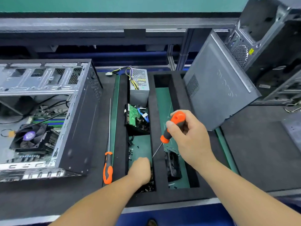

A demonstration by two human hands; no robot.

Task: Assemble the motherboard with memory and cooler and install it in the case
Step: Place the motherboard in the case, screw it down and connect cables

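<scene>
Foam tray (162, 195) ahead: my right hand (189, 136) grips the screwdriver (171, 128), tip angled down-left toward my left hand (140, 171), fingers curled into the screws (131, 152), grip unclear.

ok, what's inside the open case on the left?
Inside the case: a motherboard with a fan cooler mounted, memory sticks behind it, and loose black cables. The board's far end is hidden under the drive cage.
</scene>
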